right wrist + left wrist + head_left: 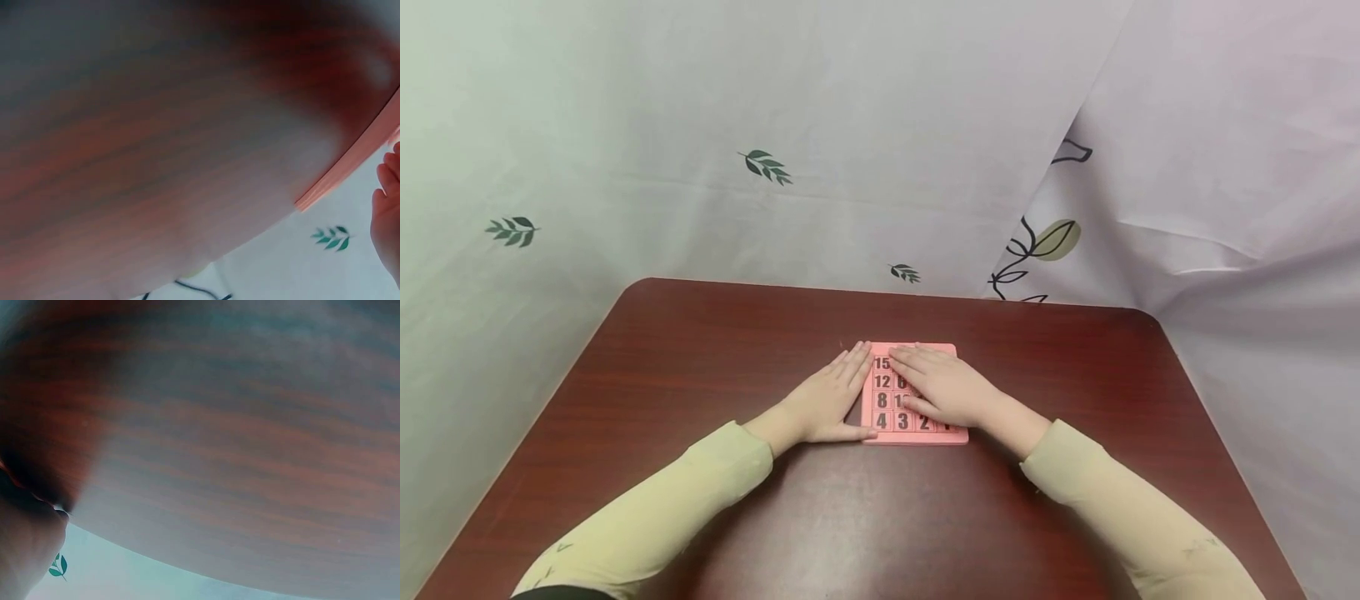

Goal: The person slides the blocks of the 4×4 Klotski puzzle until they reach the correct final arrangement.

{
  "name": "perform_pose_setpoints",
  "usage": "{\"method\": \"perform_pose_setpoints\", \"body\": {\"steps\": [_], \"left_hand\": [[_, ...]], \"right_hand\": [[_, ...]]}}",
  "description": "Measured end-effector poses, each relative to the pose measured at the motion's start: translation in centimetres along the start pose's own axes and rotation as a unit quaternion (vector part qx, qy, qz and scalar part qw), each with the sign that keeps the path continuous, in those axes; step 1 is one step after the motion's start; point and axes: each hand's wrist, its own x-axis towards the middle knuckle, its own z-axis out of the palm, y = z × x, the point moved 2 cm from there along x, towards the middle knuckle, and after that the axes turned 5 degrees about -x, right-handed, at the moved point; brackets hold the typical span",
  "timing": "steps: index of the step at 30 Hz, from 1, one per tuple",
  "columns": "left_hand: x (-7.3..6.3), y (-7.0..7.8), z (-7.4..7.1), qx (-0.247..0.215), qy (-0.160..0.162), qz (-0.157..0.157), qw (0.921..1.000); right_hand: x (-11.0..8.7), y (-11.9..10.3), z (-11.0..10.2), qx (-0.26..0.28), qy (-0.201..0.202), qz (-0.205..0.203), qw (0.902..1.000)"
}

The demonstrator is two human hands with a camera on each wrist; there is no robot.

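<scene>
A pink number sliding puzzle lies flat on the table, with black numbers such as 15, 12, 8 and 4 down its left column. Along its left edge lies my left hand, fingers straight and the thumb reaching to the lower left corner. My right hand rests over the tiles with extended fingers, hiding much of the upper right. In the right wrist view the pink side of the puzzle shows beside a part of that hand. Only a bit of the left hand appears in the left wrist view.
The dark red-brown wooden table has rounded far corners. Behind it hangs a pale curtain with green leaf prints, and a second fabric with black-lined leaves overlaps at the right.
</scene>
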Motion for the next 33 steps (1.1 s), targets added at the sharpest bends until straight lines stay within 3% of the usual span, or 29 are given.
{"method": "perform_pose_setpoints", "body": {"steps": [9, 25, 33], "left_hand": [[0.2, 0.1, -0.1, 0.0, 0.0, 0.006, 1.0], [0.0, 0.0, -0.1, -0.003, 0.013, 0.004, 0.9999], [0.1, -0.1, 0.2, 0.005, 0.007, 0.005, 1.0]], "right_hand": [[1.5, -0.4, 0.4, -0.007, -0.022, -0.012, 0.9996], [-1.1, 1.3, 0.3, -0.013, -0.008, -0.001, 0.9999], [-0.9, -0.9, 0.4, -0.023, 0.008, -0.063, 0.9977]]}}
